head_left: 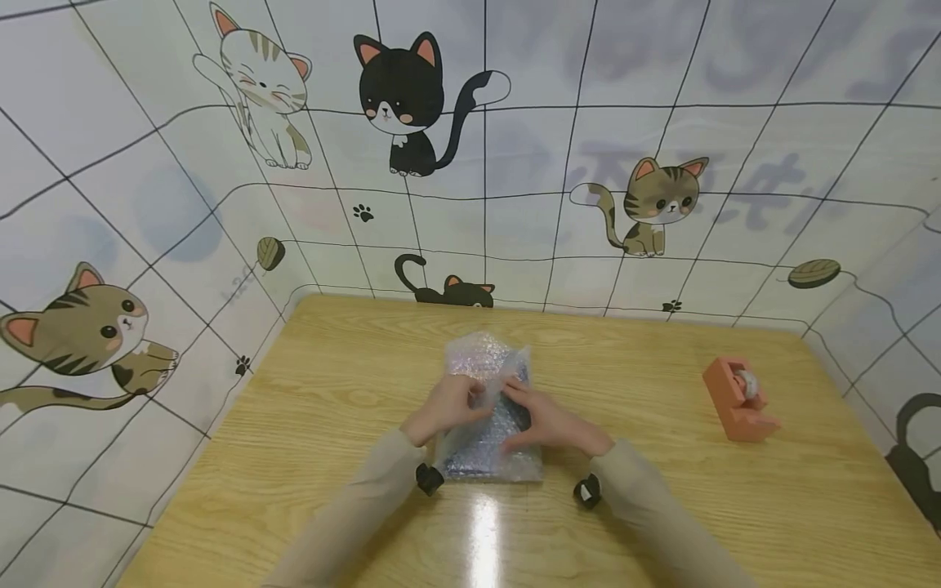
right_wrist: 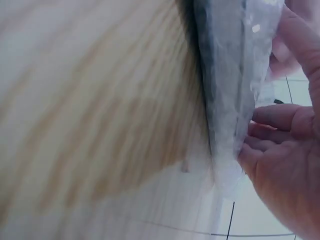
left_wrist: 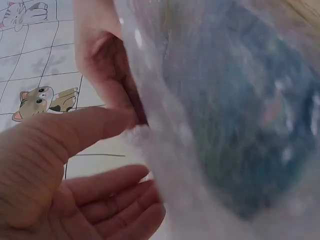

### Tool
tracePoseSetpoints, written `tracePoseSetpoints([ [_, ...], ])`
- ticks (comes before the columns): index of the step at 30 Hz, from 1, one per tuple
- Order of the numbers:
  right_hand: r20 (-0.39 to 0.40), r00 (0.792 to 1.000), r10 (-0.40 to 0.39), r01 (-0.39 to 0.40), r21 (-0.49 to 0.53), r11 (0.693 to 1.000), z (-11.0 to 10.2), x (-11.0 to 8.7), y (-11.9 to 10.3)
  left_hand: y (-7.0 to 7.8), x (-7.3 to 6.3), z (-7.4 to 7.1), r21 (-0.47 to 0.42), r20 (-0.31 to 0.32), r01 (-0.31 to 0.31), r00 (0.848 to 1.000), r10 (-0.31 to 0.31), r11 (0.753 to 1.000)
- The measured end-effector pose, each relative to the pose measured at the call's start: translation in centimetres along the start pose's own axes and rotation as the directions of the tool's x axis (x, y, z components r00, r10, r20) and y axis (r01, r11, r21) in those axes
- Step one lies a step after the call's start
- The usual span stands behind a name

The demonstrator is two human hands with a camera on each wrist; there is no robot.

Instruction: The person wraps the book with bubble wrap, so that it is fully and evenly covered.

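A flat package in clear bubble wrap (head_left: 478, 457) lies on the wooden table, something dark blue showing through the wrap. From its left side my left hand (head_left: 450, 402) reaches over the upper part. In the left wrist view the thumb of this hand (left_wrist: 45, 150) touches the wrap's edge, well apart from the loosely bent fingers. Opposite, my right hand (head_left: 547, 418) rests on the package with thumb and fingers spread. The right wrist view shows that hand's fingertips (right_wrist: 245, 152) against the bubble wrap (right_wrist: 227, 100).
An orange tape dispenser (head_left: 738, 400) with a roll of tape stands on the right part of the table (head_left: 353, 359). Behind and beside the table hangs a white grid-lined cloth (head_left: 529, 155) printed with cartoon cats.
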State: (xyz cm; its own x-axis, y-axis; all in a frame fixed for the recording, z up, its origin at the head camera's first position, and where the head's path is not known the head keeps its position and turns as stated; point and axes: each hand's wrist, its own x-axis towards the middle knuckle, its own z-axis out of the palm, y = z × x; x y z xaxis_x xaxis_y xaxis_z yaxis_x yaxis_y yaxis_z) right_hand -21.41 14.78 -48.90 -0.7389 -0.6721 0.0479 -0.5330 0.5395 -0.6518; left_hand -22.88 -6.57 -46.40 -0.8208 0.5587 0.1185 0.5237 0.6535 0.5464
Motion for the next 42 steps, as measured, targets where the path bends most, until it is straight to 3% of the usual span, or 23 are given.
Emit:
tracePoseSetpoints([
  [3,-0.062,0.997,-0.041,0.041,-0.013,0.999,-0.2,-0.3,0.3,-0.3,-0.2,-0.1,0.007,0.079,-0.05,0.996,0.049,0.999],
  [6,-0.14,0.986,-0.086,0.083,-0.027,0.996,-0.3,-0.5,0.3,-0.4,-0.4,0.0,0.02,0.115,-0.065,0.991,0.062,0.998],
  [13,-0.268,0.96,-0.085,0.085,-0.013,0.996,-0.5,-0.6,-0.1,-0.1,-0.7,0.7,0.095,0.131,-0.007,0.991,-0.006,0.995],
  [16,-0.222,0.973,-0.061,0.057,-0.026,0.998,-0.6,-0.6,-0.4,0.0,-0.7,0.8,0.119,0.13,0.002,0.991,-0.018,0.993],
  [20,-0.088,0.995,-0.04,0.033,-0.074,0.997,-0.5,-0.7,-0.6,0.0,-0.8,0.8,0.125,0.138,-0.01,0.99,-0.007,0.992],
  [24,-0.022,0.999,-0.026,0.024,-0.091,0.996,-0.7,-0.8,-0.6,0.0,-0.9,0.8,0.124,0.154,-0.031,0.988,0.012,0.992],
  [28,-0.001,1.0,0.001,-0.002,-0.107,0.994,-0.8,-0.7,-0.5,-0.3,-1.1,0.6,0.108,0.171,-0.042,0.985,0.023,0.993],
  [36,0.004,1.0,-0.001,0.001,-0.102,0.995,-0.9,-0.5,-0.3,-1.3,-1.0,0.6,0.161,0.175,-0.107,0.981,0.079,0.981],
  [42,0.003,1.0,-0.013,0.013,-0.085,0.996,-0.9,-0.6,-0.4,-2.0,-0.8,0.8,0.128,0.195,-0.105,0.978,0.079,0.986],
])
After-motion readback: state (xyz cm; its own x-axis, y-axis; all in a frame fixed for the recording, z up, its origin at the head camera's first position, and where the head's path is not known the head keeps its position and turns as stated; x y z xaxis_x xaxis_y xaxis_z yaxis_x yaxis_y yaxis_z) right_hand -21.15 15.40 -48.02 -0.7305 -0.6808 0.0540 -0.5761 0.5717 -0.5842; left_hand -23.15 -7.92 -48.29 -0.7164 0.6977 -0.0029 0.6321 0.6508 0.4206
